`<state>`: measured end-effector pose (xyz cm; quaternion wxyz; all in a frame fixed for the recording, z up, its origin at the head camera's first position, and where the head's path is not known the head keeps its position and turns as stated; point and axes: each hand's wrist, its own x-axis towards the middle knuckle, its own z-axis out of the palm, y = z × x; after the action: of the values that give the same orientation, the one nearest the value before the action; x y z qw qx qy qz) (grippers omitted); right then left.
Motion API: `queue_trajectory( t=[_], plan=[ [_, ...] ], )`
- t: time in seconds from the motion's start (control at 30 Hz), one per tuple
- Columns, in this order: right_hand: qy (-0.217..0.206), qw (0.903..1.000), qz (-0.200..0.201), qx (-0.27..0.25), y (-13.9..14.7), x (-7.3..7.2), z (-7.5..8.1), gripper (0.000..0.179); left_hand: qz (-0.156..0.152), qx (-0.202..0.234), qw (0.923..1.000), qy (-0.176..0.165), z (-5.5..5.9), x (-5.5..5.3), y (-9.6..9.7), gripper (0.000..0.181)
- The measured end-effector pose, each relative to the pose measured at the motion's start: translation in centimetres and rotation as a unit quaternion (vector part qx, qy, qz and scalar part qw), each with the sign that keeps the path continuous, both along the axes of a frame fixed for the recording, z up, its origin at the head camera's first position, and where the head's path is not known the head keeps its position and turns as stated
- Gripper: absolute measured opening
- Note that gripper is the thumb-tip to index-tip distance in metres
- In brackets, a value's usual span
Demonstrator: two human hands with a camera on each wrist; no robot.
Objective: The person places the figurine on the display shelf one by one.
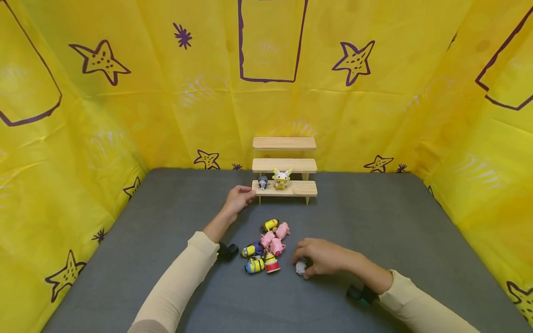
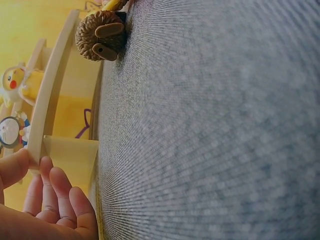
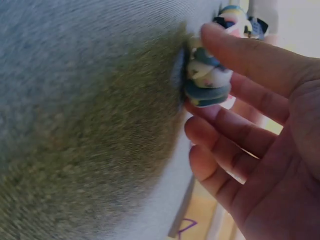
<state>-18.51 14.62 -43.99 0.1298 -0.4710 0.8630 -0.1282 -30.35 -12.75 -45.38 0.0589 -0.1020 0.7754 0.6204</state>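
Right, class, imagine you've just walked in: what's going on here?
A person's left hand pinches the left end of a wooden stand's bottom step, where a smaller toy and a yellow-and-white toy stand. Their right hand holds a small pale toy low over the table, just right of a cluster of toys.

Small white-and-teal figurine (image 3: 209, 82), pinched in the right fingers (image 3: 240, 127), three-tier pale wooden stand (image 1: 301, 188), upright beyond it
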Motion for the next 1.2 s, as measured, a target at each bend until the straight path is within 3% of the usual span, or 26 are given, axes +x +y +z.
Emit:
queue_trajectory(
  t=[0.17,0.43,0.6,0.77,0.9,1.07,1.2],
  plan=[
    [-0.007,0.9996,-0.021,-0.019,0.0,-0.2,-0.2,0.031,0.001,-0.005,1.0,0.001,0.0,0.0,0.0,0.033],
    [0.074,0.9963,0.036,-0.024,-0.1,0.3,-0.1,0.029,0.003,-0.006,1.0,0.005,0.2,0.0,0.0,0.033],
    [0.085,0.9957,0.037,-0.002,-0.2,0.3,0.3,0.022,0.003,-0.007,1.0,0.005,0.2,0.0,0.0,0.033],
    [0.031,0.9986,-0.005,-0.043,0.1,-0.5,0.6,0.022,-0.002,-0.009,1.0,0.003,0.1,0.0,-0.1,0.033],
    [-0.013,0.9931,-0.044,-0.107,0.6,-1.6,1.0,0.023,0.0,-0.011,0.9999,0.005,0.1,0.0,-0.1,0.033],
    [-0.07,0.9718,-0.092,-0.205,1.3,-2.7,1.4,0.024,-0.001,-0.013,0.9999,0.005,0.2,0.1,-0.1,0.033],
    [-0.122,0.9529,-0.123,-0.249,1.8,-3.3,1.5,0.028,-0.001,-0.016,0.9999,0.002,0.2,0.2,-0.1,0.034]
  ],
)
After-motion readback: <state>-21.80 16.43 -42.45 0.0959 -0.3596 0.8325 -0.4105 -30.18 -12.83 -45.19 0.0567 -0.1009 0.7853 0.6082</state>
